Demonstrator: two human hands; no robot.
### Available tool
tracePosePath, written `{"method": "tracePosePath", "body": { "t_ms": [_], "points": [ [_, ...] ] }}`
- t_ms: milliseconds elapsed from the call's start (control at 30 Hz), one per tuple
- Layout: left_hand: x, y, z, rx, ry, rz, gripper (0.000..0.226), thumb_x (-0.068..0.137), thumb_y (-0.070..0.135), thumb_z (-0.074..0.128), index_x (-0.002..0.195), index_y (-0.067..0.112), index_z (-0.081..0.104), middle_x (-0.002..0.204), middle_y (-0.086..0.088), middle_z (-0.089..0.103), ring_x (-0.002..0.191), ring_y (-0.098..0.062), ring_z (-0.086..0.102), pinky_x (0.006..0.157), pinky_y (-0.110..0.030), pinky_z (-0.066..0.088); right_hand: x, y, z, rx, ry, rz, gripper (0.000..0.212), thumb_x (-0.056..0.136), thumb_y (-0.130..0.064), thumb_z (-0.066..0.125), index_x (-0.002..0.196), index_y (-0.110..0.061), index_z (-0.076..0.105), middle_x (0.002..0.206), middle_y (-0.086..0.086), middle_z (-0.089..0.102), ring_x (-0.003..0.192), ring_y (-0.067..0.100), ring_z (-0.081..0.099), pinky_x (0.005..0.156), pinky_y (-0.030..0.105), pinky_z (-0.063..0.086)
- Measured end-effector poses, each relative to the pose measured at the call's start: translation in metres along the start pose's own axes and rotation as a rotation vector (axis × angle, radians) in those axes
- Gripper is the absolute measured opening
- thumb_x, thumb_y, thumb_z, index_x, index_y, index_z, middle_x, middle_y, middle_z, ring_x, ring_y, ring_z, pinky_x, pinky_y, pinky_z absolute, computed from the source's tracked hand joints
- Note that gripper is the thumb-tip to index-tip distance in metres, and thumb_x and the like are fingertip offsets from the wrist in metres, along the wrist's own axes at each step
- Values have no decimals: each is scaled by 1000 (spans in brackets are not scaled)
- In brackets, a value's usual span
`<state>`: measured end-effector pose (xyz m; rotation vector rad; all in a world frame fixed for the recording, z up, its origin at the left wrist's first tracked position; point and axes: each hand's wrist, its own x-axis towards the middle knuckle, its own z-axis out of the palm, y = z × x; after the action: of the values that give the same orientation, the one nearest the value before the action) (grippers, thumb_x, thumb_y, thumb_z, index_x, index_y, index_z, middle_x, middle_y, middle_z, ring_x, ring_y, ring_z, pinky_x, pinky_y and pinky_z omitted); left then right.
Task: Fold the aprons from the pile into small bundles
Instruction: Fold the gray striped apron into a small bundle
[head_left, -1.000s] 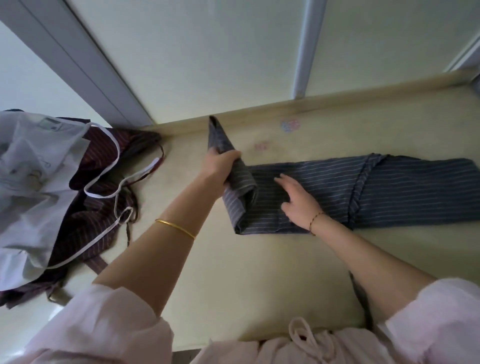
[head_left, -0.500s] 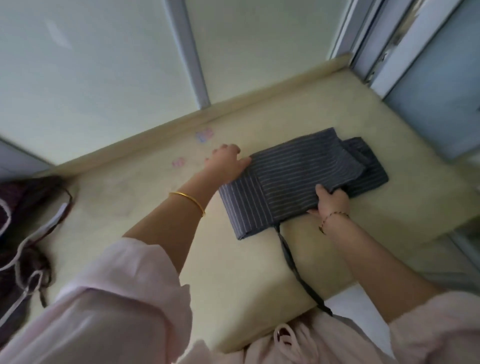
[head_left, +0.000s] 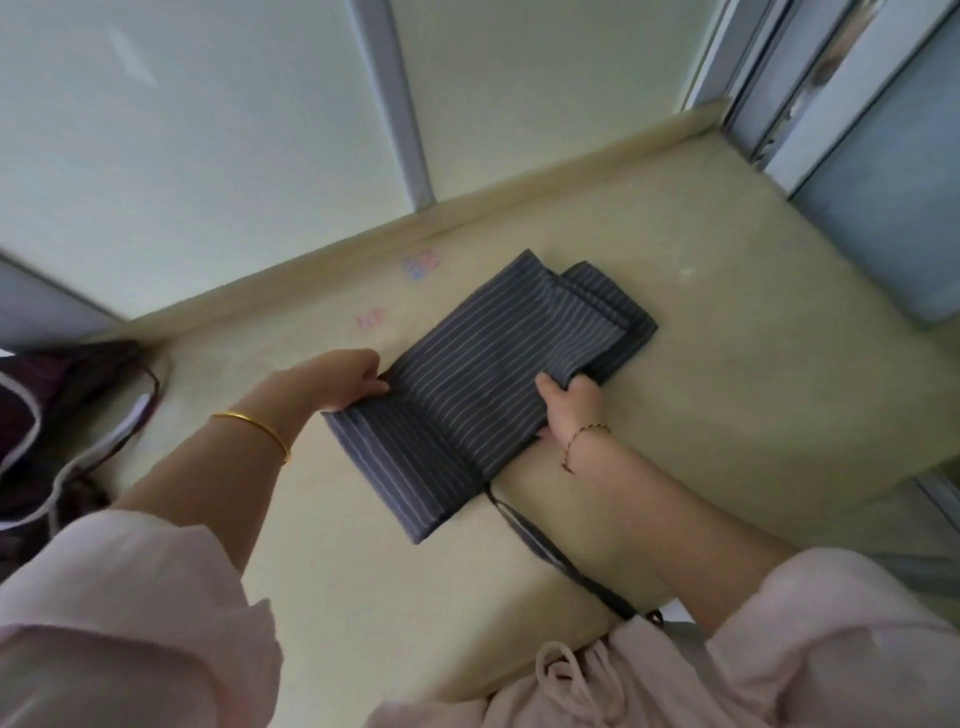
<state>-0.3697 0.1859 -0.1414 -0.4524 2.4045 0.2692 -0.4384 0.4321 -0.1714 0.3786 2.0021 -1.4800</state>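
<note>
The grey striped apron (head_left: 483, 384) lies half folded in the middle of the desk (head_left: 727, 322), its stacked layers stepped at the far end. The left hand (head_left: 337, 382) has its grip pinched together on the apron's left edge; the right hand (head_left: 569, 402) has its grip closed on a fold at the apron's right side, fingers tucked under the top layer. To do this fold well, I would keep the left edge pinned, carry the right-hand layer across so the stripes and edges line up, then press flat before letting go. The strap (head_left: 550, 556) trails from the apron's near edge off the desk toward the body; it looks likely to snag, so tuck it inside the bundle. Far left of the apron, the dark pile (head_left: 57, 415) waits. No containers are in view.
</note>
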Motion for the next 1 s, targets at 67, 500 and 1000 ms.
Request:
{"method": "tracePosePath", "body": {
  "t_ms": [67,500,1000],
  "points": [
    [-13,-30,-1,129,-25,-146,27,95,39,49,92,13,46,105,-12,59,88,-23,50,77,-33,39,-13,2,29,6,-160,39,16,94,-17,56,100,-3,51,109,14,57,99,32,60,76,45,57],
    [-5,37,6,-89,646,-35,38,100,37,37,127,12,47,126,-9,49,116,-27,44,99,-37,36,21,-9,3,-278,156,-349,27,95,-36,48,82,-14,56,82,8,64,77,30,63,69,51,55],
    [1,53,68,199,519,76,61,99,51,17,150,17,20,154,-10,24,143,-27,20,115,-43,16,25,-17,-3,-256,578,-334,31,86,-9,60,116,-5,52,119,13,55,101,29,58,85,41,50]
  ]
}}
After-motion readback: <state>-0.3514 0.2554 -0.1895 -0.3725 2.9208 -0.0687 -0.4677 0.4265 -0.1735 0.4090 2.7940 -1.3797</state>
